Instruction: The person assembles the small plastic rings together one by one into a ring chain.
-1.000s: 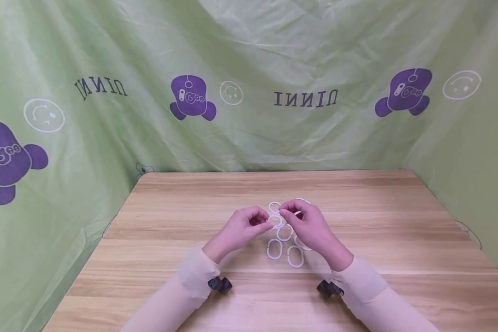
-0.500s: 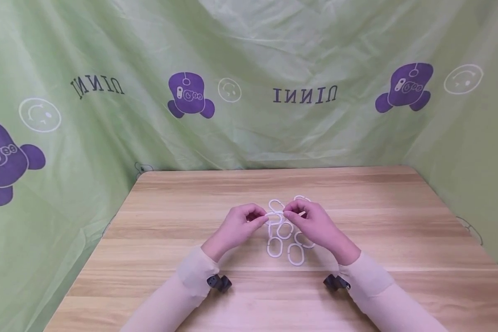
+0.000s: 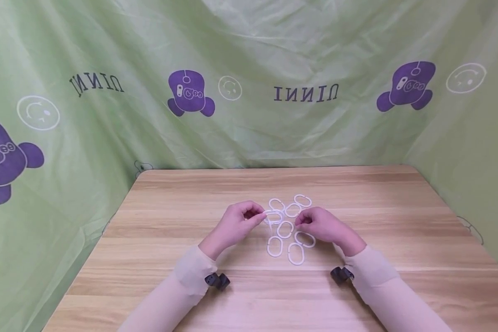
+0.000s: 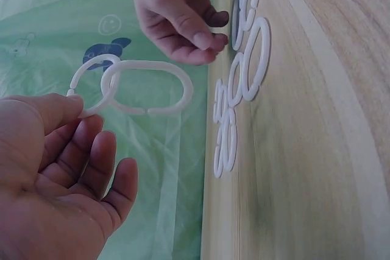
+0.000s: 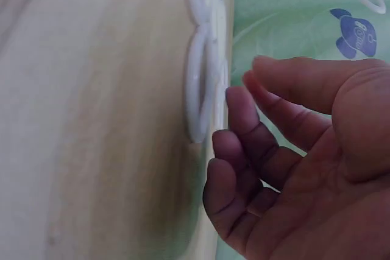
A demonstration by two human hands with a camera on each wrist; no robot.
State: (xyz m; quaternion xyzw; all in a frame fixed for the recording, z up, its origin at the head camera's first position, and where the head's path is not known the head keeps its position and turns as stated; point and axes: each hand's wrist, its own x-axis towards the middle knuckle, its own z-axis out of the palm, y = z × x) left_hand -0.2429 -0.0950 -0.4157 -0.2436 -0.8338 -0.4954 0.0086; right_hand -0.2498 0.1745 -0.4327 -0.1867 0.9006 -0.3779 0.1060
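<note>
Two linked white plastic-looking oval rings (image 4: 146, 64) are above the pale wooden desk (image 3: 162, 276), one pinched in the left hand (image 3: 234, 226). The right hand (image 3: 331, 229), fingers loosely bent and released, is near the loose white ovals (image 4: 265, 53); wide room remains towards the desk's left and right edges.

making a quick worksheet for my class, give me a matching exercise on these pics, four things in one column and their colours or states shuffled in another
1. left hand
2. right hand
3. curtain
4. table

A. green
B. holds nothing
C. wood-grained
D. pinches one of two linked rings

Pairs: 1-D, 2-B, 3-A, 4-C
</note>
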